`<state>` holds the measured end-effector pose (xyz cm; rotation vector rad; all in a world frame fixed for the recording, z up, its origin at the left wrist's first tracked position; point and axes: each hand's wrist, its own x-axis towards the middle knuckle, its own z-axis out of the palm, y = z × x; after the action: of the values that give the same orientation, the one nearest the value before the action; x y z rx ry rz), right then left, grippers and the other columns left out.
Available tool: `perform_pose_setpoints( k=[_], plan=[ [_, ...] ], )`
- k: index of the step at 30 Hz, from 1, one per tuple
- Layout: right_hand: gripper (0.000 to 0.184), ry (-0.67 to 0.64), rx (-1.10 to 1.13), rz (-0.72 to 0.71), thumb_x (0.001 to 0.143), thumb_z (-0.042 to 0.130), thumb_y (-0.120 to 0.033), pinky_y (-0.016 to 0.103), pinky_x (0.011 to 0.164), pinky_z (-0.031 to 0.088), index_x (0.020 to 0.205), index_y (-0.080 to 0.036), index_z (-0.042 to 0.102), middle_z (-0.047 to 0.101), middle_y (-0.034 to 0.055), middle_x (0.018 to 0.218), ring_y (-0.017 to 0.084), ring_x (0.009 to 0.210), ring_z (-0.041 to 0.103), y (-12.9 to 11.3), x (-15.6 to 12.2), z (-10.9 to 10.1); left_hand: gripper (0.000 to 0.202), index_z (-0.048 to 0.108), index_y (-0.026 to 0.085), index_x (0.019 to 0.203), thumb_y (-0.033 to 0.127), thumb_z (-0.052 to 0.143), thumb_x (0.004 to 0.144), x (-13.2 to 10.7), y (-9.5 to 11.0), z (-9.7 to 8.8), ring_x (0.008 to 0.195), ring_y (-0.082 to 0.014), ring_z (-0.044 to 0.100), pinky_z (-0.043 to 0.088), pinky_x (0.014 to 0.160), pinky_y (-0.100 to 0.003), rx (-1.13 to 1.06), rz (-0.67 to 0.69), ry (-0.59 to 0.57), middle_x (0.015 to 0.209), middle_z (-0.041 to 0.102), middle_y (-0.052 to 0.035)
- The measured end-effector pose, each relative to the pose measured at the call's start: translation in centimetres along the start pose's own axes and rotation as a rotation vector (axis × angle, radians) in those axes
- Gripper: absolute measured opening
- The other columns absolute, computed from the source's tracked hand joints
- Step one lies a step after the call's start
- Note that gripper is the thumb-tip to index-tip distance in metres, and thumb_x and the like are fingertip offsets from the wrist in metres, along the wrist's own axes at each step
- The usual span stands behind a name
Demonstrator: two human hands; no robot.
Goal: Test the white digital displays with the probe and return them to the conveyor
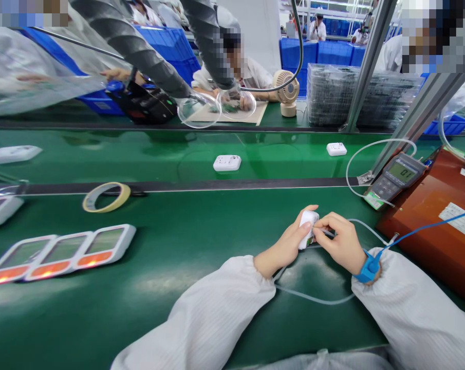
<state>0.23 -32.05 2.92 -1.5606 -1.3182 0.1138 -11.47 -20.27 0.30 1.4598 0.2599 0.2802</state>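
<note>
My left hand (284,246) is wrapped round a small white plastic device (308,226), held tilted above the green bench with its thumb across the front. At the device's right side, my right hand (342,241) pinches the end of a thin clear tube; the fingers hide where the tube meets the device. The tube (317,299) loops over the bench beneath both hands. A blue wrist strap (369,267) with a blue cord circles my right wrist. To the right, a handheld meter (400,174) with a lit display leans by an orange-brown box (440,210).
Three white devices with screens (58,254) lie in a row at left, near a tape roll (107,198). Other white devices (227,163) sit on the green belt (278,154) beyond. A metal post (371,67) rises at right. Across the belt, a person works beside a small fan (286,92).
</note>
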Motion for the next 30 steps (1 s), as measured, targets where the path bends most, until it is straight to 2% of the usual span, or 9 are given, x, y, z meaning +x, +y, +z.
perform_pose_setpoints(
  k=[7, 12, 14, 17, 19, 21, 23, 25, 30],
  plan=[
    [0.012, -0.025, -0.027, 0.015, 0.083, 0.058, -0.013, 0.026, 0.061, 0.041, 0.073, -0.019, 0.061, 0.059, -0.0012, 0.068, 0.013, 0.064, 0.053, -0.3, 0.2, -0.2, 0.060, 0.036, 0.022, 0.141, 0.061, 0.039, 0.095, -0.3, 0.0, 0.2, 0.094, -0.0218, 0.052, 0.040, 0.090, -0.037, 0.139, 0.031, 0.051, 0.108, 0.055, -0.0059],
    [0.011, 0.001, -0.079, -0.043, 0.087, 0.057, -0.015, 0.028, 0.066, 0.045, 0.077, -0.020, 0.060, 0.060, -0.0001, 0.072, 0.015, 0.069, 0.056, 0.3, 0.2, 0.1, 0.057, 0.043, 0.023, 0.138, 0.052, 0.053, 0.090, 0.1, -0.3, 0.4, 0.085, -0.0184, 0.054, 0.042, 0.080, -0.031, -0.147, 0.016, 0.082, 0.102, 0.057, -0.0037],
    [0.006, 0.047, -0.152, -0.098, 0.090, 0.058, -0.021, 0.033, 0.074, 0.048, 0.085, -0.020, 0.062, 0.063, 0.0035, 0.082, 0.019, 0.081, 0.059, 0.4, 0.1, 0.1, 0.063, 0.044, 0.023, 0.137, 0.045, 0.064, 0.082, 0.3, -0.1, 0.4, 0.078, -0.0154, 0.054, 0.042, 0.072, -0.028, -0.332, 0.003, 0.106, 0.100, 0.058, -0.0028],
    [0.011, 0.113, -0.237, -0.138, 0.092, 0.060, -0.029, 0.037, 0.081, 0.049, 0.097, -0.020, 0.063, 0.063, 0.0073, 0.092, 0.023, 0.091, 0.059, 0.5, -0.1, -0.2, 0.070, 0.043, 0.023, 0.134, 0.034, 0.075, 0.073, 0.7, 0.3, 0.4, 0.080, -0.0152, 0.057, 0.045, 0.075, -0.028, -0.497, -0.024, 0.242, 0.103, 0.058, -0.0031],
    [0.022, 0.047, -0.194, -0.089, 0.093, 0.058, -0.032, 0.033, 0.073, 0.050, 0.111, -0.020, 0.059, 0.063, 0.0037, 0.083, 0.019, 0.077, 0.061, 0.6, -0.4, -0.2, 0.070, 0.043, 0.023, 0.131, 0.033, 0.079, 0.072, 1.1, 0.5, 0.2, 0.086, -0.0167, 0.059, 0.046, 0.080, -0.029, -0.514, -0.016, 0.360, 0.105, 0.057, -0.0032],
    [0.044, -0.102, -0.130, 0.024, 0.094, 0.056, -0.035, 0.028, 0.061, 0.048, 0.134, -0.017, 0.046, 0.061, -0.0016, 0.072, 0.016, 0.060, 0.058, 0.8, -0.6, -0.1, 0.073, 0.044, 0.023, 0.130, 0.034, 0.083, 0.070, 1.3, 0.4, 0.0, 0.089, -0.0169, 0.059, 0.046, 0.080, -0.029, -0.473, 0.001, 0.400, 0.106, 0.057, -0.0034],
    [0.061, -0.238, -0.117, 0.117, 0.096, 0.051, -0.036, 0.027, 0.054, 0.044, 0.148, -0.012, 0.029, 0.062, -0.0030, 0.068, 0.015, 0.053, 0.057, 0.9, -0.8, 0.2, 0.078, 0.044, 0.022, 0.132, 0.035, 0.086, 0.067, 1.4, 0.2, -0.2, 0.089, -0.0168, 0.058, 0.046, 0.080, -0.029, -0.398, 0.011, 0.337, 0.108, 0.057, -0.0043],
    [0.062, -0.289, -0.149, 0.133, 0.098, 0.043, -0.035, 0.027, 0.054, 0.042, 0.150, -0.008, 0.025, 0.063, -0.0006, 0.070, 0.017, 0.055, 0.059, 1.0, -0.8, 0.3, 0.080, 0.041, 0.023, 0.138, 0.038, 0.083, 0.072, 1.2, 0.1, -0.4, 0.088, -0.0168, 0.059, 0.047, 0.080, -0.030, -0.315, 0.021, 0.230, 0.107, 0.059, -0.0053],
    [0.055, -0.152, -0.183, 0.163, 0.099, 0.033, -0.029, 0.027, 0.055, 0.043, 0.150, -0.009, 0.028, 0.064, 0.0003, 0.068, 0.018, 0.056, 0.061, 0.9, -0.8, 0.1, 0.083, 0.018, 0.030, 0.152, 0.041, 0.068, 0.086, 0.6, 0.3, -0.6, 0.077, -0.0157, 0.063, 0.051, 0.073, -0.031, -0.292, -0.022, 0.036, 0.108, 0.062, -0.0070]
  ],
)
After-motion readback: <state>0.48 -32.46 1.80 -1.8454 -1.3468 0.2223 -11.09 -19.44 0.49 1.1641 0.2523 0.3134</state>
